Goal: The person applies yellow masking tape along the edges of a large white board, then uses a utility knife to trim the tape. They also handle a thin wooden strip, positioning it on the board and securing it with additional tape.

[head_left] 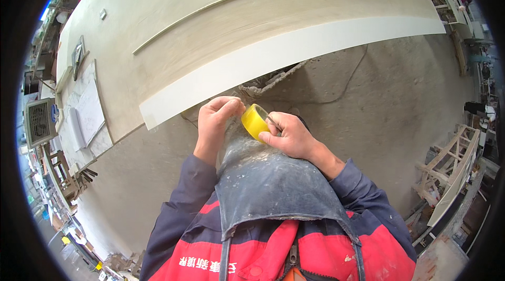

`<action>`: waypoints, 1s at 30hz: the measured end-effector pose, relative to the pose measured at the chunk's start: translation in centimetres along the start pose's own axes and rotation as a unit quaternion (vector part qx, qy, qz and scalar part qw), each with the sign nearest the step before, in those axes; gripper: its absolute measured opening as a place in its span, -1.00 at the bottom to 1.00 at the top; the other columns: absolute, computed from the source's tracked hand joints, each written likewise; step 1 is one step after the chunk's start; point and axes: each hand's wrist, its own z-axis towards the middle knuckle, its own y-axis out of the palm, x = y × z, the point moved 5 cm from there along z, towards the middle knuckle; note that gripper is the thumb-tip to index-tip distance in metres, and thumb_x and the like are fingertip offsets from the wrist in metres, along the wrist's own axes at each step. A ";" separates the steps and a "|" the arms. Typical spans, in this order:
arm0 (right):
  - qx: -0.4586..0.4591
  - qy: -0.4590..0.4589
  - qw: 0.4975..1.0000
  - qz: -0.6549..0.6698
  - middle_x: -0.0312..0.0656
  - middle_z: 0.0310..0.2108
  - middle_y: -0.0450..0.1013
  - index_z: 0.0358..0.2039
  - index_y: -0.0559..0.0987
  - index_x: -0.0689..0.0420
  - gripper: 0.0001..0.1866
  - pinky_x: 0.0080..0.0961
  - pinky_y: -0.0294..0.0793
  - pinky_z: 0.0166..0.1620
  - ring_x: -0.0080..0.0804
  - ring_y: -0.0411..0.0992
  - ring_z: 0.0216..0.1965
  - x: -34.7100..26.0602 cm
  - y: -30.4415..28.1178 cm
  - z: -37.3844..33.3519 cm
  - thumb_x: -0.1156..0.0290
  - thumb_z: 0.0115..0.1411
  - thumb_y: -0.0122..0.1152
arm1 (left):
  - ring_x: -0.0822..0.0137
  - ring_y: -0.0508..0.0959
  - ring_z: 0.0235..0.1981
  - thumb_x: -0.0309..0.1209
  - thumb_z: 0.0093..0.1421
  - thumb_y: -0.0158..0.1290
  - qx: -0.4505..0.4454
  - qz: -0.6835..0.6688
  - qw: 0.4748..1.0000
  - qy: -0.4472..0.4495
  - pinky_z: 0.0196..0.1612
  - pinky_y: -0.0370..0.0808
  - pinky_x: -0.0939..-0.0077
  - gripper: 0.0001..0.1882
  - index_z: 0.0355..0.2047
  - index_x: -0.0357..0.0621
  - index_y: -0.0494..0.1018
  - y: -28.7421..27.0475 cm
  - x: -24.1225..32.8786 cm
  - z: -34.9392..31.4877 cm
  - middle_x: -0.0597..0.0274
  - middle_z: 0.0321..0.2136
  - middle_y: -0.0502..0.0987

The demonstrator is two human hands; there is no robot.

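A roll of yellow adhesive tape [252, 124] is held in front of my apron by my right hand [295, 137]. The right thumb presses on its near side while the fingers reach into the ring. A thin dark piece shows by those fingers, too small to name. Close to the roll's left side, my left hand [214, 123] is closed with thumb and fingertips pinched together. Whether a tape end lies between them cannot be made out. A dusty dark apron [279, 186] covers my front below both hands.
Beyond my hands, a long white strip [294, 44] lies along the near edge of a large worktable [173, 2]. A thin long strip [221, 3] lies farther back. Paper sheets [89, 110] and a fan-like unit [41, 122] are at left; a wooden frame [450, 157] stands at right.
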 end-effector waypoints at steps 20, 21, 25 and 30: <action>0.122 -0.282 0.845 -0.437 0.17 0.50 0.08 0.46 0.22 0.29 -0.10 0.09 -0.13 0.54 0.17 -0.09 0.55 -4.9 11.2 20.5 -0.09 0.33 0.18 | 0.07 0.69 -0.23 -0.58 0.12 0.28 0.074 0.325 0.898 0.287 -0.08 0.59 0.26 -0.93 -0.35 -0.24 0.65 -6.7 4.9 -11.6 0.06 -0.37 0.68; 0.003 -0.252 0.850 -0.463 0.15 0.54 -0.02 0.48 0.15 0.30 -0.03 0.05 -0.21 0.56 0.11 -0.18 0.58 -4.5 13.9 19.7 -0.19 0.33 0.11 | 0.07 0.69 -0.22 -0.59 0.12 0.28 0.080 0.321 0.901 0.279 -0.08 0.59 0.26 -0.93 -0.36 -0.25 0.65 -7.1 4.9 -12.1 0.06 -0.36 0.68; -0.113 -0.248 0.850 -0.451 0.13 0.58 -0.14 0.53 0.02 0.31 0.13 -0.09 -0.31 0.59 -0.05 -0.25 0.61 0.4 15.8 17.0 -0.34 0.28 0.09 | 0.07 0.68 -0.21 -0.61 0.13 0.26 0.073 0.319 0.909 0.257 -0.05 0.58 0.26 -0.93 -0.35 -0.29 0.65 -7.6 6.3 -12.5 0.06 -0.36 0.68; 0.162 0.169 0.776 -0.585 0.14 0.59 -0.20 0.55 -0.10 0.24 0.21 -0.20 -0.15 0.59 -0.01 -0.17 0.59 7.6 -12.7 10.2 0.07 0.10 0.45 | 0.10 0.68 -0.20 -0.61 0.14 0.26 0.063 0.320 0.908 0.261 -0.04 0.57 0.28 -0.92 -0.33 -0.30 0.66 -7.6 6.8 -12.5 0.08 -0.38 0.68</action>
